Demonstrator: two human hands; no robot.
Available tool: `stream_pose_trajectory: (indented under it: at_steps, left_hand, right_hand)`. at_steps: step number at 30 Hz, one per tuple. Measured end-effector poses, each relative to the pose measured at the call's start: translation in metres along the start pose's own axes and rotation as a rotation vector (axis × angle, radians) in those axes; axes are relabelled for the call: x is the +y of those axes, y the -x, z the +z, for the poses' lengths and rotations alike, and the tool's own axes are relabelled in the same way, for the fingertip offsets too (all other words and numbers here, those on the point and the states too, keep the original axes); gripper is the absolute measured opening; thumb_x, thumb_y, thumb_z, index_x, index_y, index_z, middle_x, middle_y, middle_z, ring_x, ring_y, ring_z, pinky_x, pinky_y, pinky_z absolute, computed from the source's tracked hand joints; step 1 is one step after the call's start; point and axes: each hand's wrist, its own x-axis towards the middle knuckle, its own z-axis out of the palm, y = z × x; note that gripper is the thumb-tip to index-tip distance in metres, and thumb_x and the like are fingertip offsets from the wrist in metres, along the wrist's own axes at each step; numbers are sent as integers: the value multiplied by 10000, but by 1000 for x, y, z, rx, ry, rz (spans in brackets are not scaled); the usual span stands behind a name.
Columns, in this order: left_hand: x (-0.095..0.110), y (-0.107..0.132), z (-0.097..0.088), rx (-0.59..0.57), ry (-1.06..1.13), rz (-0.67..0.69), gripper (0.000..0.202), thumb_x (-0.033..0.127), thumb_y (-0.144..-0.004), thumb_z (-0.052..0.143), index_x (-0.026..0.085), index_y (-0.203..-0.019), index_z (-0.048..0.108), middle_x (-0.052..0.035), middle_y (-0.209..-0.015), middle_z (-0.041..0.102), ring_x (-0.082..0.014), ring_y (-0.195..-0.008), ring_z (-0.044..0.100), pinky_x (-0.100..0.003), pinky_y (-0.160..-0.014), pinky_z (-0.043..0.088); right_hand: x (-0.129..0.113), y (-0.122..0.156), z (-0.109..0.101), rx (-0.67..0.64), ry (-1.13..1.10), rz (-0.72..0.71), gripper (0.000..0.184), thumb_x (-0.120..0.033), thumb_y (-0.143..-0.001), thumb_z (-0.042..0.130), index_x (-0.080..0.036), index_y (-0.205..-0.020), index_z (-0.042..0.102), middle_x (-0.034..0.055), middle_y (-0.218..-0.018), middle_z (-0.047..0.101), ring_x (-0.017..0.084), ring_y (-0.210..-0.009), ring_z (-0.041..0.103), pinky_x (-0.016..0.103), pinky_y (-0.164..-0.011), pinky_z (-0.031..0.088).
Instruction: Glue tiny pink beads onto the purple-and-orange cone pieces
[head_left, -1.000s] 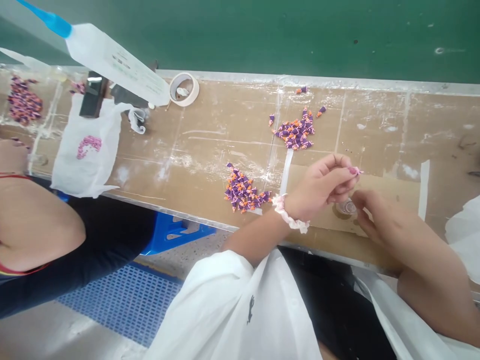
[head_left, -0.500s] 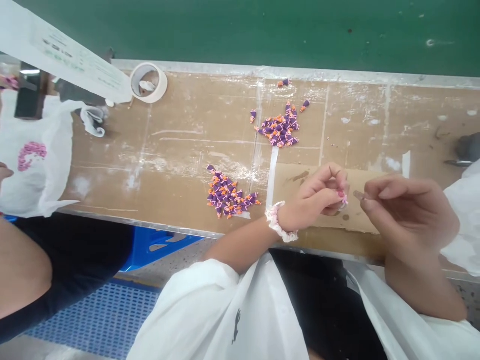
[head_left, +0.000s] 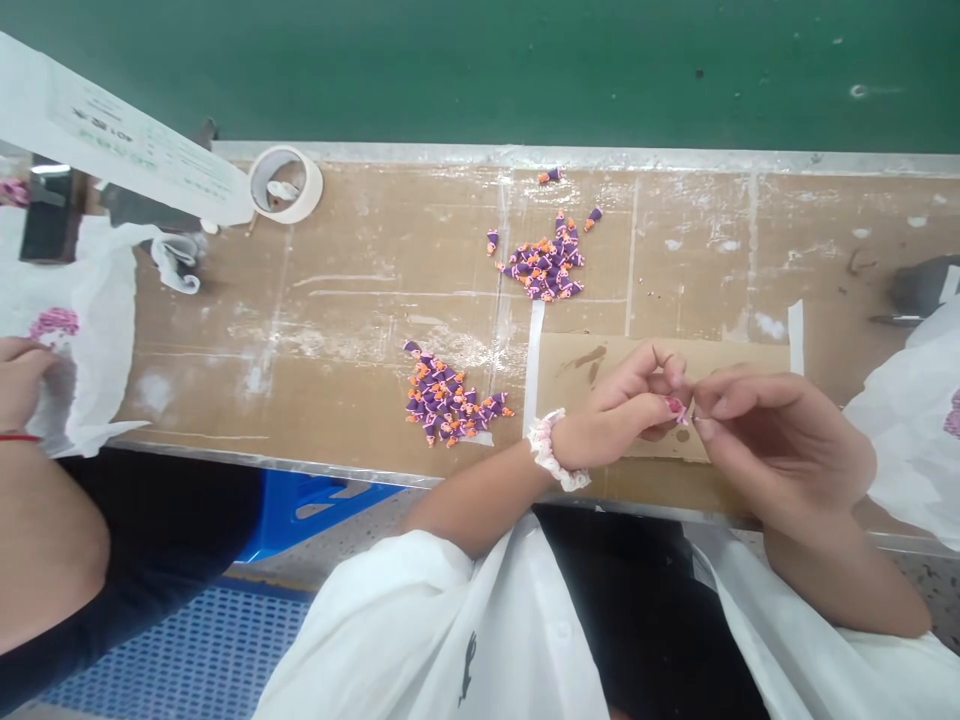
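Observation:
My left hand [head_left: 630, 400], with a frilly white band at the wrist, pinches a tiny pink piece [head_left: 682, 415] between thumb and forefinger. Close against it on the right, my right hand [head_left: 787, 430] has thumb and forefinger pressed together at the pink piece; something thin and small shows at those fingertips, too fine to name. Both hands are above a brown cardboard sheet [head_left: 570, 370]. Left of them lies a pile of small purple, orange and pink figures [head_left: 450, 400], and a second pile of such figures [head_left: 547, 265] is farther back.
A roll of tape [head_left: 311, 190] stands by a white box [head_left: 150, 150] at the back left. At far left, a co-worker's hand [head_left: 19, 385] is over a white plastic sheet [head_left: 105, 340] bearing pink pieces [head_left: 56, 322]. Another white plastic bag [head_left: 900, 430] lies at right.
My right hand has moved left, bringing its fingertips up to the pink piece in my left hand. The co-worker's hand has reached in toward the pink pieces. The view has shifted slightly.

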Motion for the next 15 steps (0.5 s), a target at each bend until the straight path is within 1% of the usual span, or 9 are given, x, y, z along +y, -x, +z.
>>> stream_pose_trajectory:
  at_steps: [5, 9, 12, 15]
  left_hand:
    - [2, 1, 1, 25, -33, -38, 244, 248, -767, 600, 215, -845, 371, 91, -639, 418, -35, -495, 287, -188, -498, 241]
    - [2, 2, 1, 14, -79, -28, 214, 240, -786, 576, 213, -840, 370, 82, -653, 414, -42, -515, 299, -195, -512, 254]
    - [1, 2, 1, -7, -162, 58, 161, 209, -824, 542, 209, -829, 382, 64, -690, 414, -57, -565, 344, -210, -557, 306]
    - [0, 1, 1, -17, -255, 155, 148, 192, -843, 529, 208, -811, 385, 43, -733, 412, -78, -651, 416, -233, -645, 376]
  right_hand:
    - [3, 1, -1, -29, 7, 4, 214, -56, -810, 623, -256, -881, 596, 2, -790, 636, 169, -719, 619, 340, -679, 533]
    - [4, 0, -3, -61, 8, -3, 208, -58, -818, 608, -257, -877, 594, 5, -780, 629, 167, -711, 607, 338, -660, 527]
    - [3, -1, -4, -77, 17, 7, 218, -44, -815, 598, -255, -871, 590, 6, -768, 621, 166, -709, 600, 330, -647, 523]
    - [1, -3, -4, -102, -7, 8, 256, -4, -804, 573, -251, -871, 589, 1, -760, 620, 159, -719, 607, 308, -644, 520]
